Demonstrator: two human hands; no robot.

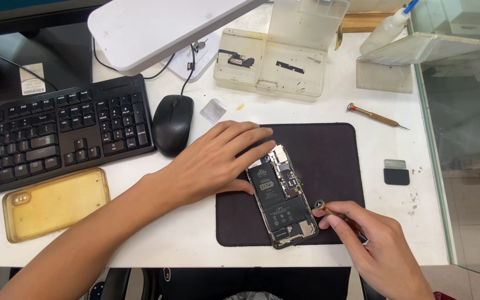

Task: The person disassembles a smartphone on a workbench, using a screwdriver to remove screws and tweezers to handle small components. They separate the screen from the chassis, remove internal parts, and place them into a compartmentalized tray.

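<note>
An opened smartphone [280,195] lies face down on a black work mat [329,161], its black battery and circuit boards exposed. My left hand [212,161] rests flat on the mat, fingers and thumb bracing the phone's upper left side. My right hand [370,241] grips a small screwdriver [329,210]; its round cap end shows beside the phone's lower right edge and the tip is hidden under my fingers.
A black keyboard [45,133] and mouse [172,123] lie at left, with a yellowed phone case [56,203] in front. A clear parts tray [270,64], a second screwdriver [374,115], a squeeze bottle [387,28] and a small black pad [396,173] surround the mat. A glass partition [468,139] borders the right.
</note>
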